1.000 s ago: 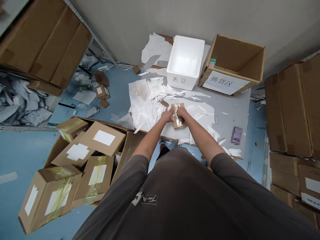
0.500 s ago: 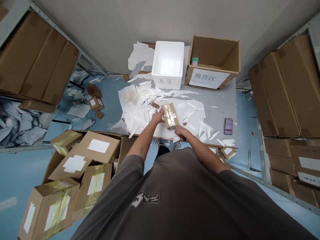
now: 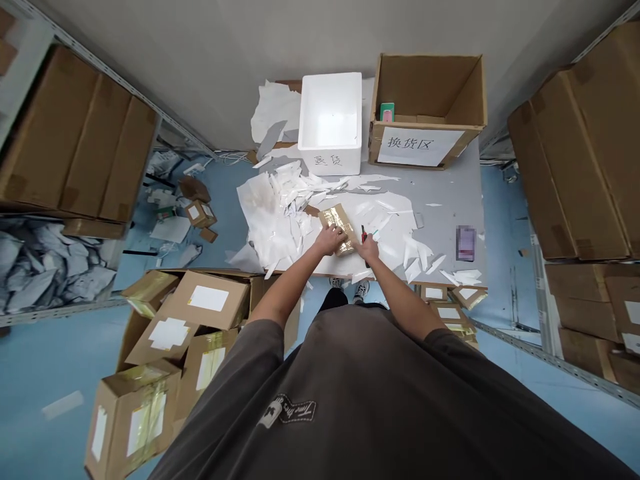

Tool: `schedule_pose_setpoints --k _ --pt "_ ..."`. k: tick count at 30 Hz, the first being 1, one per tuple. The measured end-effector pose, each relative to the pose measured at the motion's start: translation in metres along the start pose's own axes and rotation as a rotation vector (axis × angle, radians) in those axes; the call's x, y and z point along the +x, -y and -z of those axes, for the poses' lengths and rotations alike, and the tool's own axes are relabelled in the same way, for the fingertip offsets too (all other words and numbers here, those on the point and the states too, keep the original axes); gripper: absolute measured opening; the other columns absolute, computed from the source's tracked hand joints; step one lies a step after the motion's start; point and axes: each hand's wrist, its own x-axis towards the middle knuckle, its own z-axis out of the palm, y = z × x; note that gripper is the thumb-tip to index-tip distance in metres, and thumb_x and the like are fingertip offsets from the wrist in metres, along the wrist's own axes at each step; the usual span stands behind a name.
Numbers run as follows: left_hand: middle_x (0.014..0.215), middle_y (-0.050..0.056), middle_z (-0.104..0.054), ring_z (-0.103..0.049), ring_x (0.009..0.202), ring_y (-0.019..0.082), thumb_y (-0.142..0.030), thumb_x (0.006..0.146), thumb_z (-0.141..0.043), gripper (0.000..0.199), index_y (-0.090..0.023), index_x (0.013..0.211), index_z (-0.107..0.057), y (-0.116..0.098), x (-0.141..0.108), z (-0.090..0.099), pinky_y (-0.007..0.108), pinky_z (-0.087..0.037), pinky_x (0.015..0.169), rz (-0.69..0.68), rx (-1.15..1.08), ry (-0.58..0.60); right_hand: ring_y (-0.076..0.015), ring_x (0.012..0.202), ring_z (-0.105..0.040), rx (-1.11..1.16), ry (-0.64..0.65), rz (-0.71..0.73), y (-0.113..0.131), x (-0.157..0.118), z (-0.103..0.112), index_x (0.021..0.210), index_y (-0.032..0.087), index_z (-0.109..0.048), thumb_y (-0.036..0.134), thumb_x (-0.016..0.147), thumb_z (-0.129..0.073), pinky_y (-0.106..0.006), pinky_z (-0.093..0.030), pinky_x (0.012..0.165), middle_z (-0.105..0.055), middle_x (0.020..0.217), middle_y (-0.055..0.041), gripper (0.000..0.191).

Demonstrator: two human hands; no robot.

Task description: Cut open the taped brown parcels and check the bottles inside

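Observation:
A small taped cardboard box (image 3: 342,223) lies slightly turned on the white paper of the table. My left hand (image 3: 330,240) is closed on its left side, with fingers curled over the taped top. At its lower right corner is my right hand (image 3: 369,249), wrapped round a red and black utility knife (image 3: 364,235). The knife points away from me, beside the box rather than in it. I cannot make out whether its blade is out. Torn white paper scraps (image 3: 293,193) surround the box.
Behind stand a white foam box (image 3: 330,160) and an open carton (image 3: 425,147) with a small green box (image 3: 387,112) inside. A phone-like purple item (image 3: 466,243) lies at right. Taped parcels (image 3: 207,298) fill a big carton at lower left. Shelves flank both sides.
My left hand has moved onto the top of the box, which has turned a little. My right hand has come up along its right side, the knife now pointing away from me.

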Motion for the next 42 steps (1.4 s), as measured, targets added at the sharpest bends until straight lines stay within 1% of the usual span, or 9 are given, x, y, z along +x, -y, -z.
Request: schedule_pose_setpoints --k 4,6,10,15,19,25,31,38,42 --pt "0.154 0.018 -0.058 -0.040 0.153 0.047 -0.021 0.075 -0.085 0.066 -0.026 0.140 -0.074 0.010 0.005 0.002 0.063 -0.028 0.128 -0.004 -0.040 0.014 -0.0352 0.119 -0.068 -0.182 -0.102 -0.077 0.018 0.013 0.000 0.123 0.023 -0.049 0.037 0.086 -0.088 -0.046 -0.053 0.101 -0.074 0.120 -0.0147 0.056" --pt "0.157 0.018 -0.058 -0.038 0.157 0.044 -0.020 0.078 -0.081 0.059 -0.024 0.137 -0.075 0.015 0.005 0.000 0.059 -0.030 0.129 -0.050 -0.067 0.001 -0.0322 0.114 -0.069 -0.174 -0.089 -0.063 0.026 0.020 0.004 0.123 0.025 -0.048 0.033 0.083 -0.090 -0.044 -0.054 0.098 -0.075 0.115 -0.0109 0.059" --pt "0.175 0.011 -0.043 -0.031 0.166 0.037 -0.019 0.074 -0.085 0.072 -0.024 0.144 -0.068 0.023 -0.002 -0.010 0.051 -0.031 0.133 -0.109 -0.069 -0.020 -0.0258 0.100 -0.070 -0.136 -0.059 0.045 0.029 0.020 0.012 0.119 0.027 -0.048 0.034 0.083 -0.090 -0.032 -0.054 0.084 -0.074 0.101 -0.0022 0.056" --pt "0.173 0.019 -0.045 -0.036 0.165 0.038 -0.020 0.072 -0.089 0.094 -0.017 0.158 -0.053 0.025 -0.008 -0.024 0.049 -0.039 0.130 -0.055 -0.145 -0.010 -0.0183 0.054 -0.060 -0.004 0.187 0.102 0.008 -0.018 0.011 0.110 0.028 -0.047 0.050 0.110 -0.054 -0.026 -0.047 0.060 -0.061 0.067 0.0076 0.023" --pt "0.168 0.026 -0.049 -0.032 0.166 0.042 -0.026 0.068 -0.095 0.124 -0.014 0.173 -0.029 0.025 -0.008 -0.031 0.049 -0.043 0.128 -0.024 -0.217 -0.027 -0.0155 0.044 -0.055 0.022 0.353 0.078 -0.010 -0.044 0.007 0.100 0.028 -0.048 0.045 0.112 -0.049 -0.022 -0.043 0.052 -0.056 0.058 0.0097 0.021" --pt "0.163 0.030 -0.053 -0.038 0.163 0.046 -0.028 0.063 -0.101 0.130 -0.011 0.171 -0.031 0.025 -0.002 -0.034 0.050 -0.043 0.127 -0.028 -0.234 -0.041 -0.0128 0.046 -0.049 -0.013 0.304 0.042 -0.004 -0.048 0.012 0.087 0.026 -0.054 0.041 0.106 -0.060 -0.020 -0.038 0.048 -0.053 0.057 0.0088 0.025" --pt "0.160 0.031 -0.056 -0.037 0.164 0.042 -0.020 0.068 -0.097 0.123 -0.006 0.171 -0.031 0.023 -0.002 -0.031 0.047 -0.041 0.128 -0.053 -0.214 -0.041 -0.0122 0.042 -0.048 0.174 0.327 -0.045 -0.006 -0.061 -0.008 0.085 0.027 -0.050 0.057 0.100 -0.067 -0.020 -0.038 0.045 -0.052 0.053 0.0099 0.038" --pt "0.176 0.013 -0.042 -0.039 0.163 0.037 -0.044 0.093 -0.081 0.086 -0.031 0.168 -0.043 0.039 -0.008 -0.026 0.050 -0.039 0.129 -0.075 -0.286 -0.106 -0.0152 0.038 -0.049 0.218 0.250 -0.056 -0.035 -0.084 0.002 0.088 0.028 -0.050 0.068 0.097 -0.065 -0.024 -0.038 0.042 -0.053 0.051 0.0106 0.043" --pt "0.183 0.014 -0.026 -0.013 0.170 0.045 -0.051 0.073 -0.097 0.118 -0.028 0.173 -0.037 0.057 0.009 -0.023 0.059 -0.018 0.137 -0.080 -0.193 -0.101 -0.0171 0.041 -0.050 0.208 0.106 -0.057 -0.040 -0.095 0.004 0.090 0.030 -0.045 0.070 0.103 -0.052 -0.026 -0.041 0.047 -0.052 0.052 0.0103 0.043"
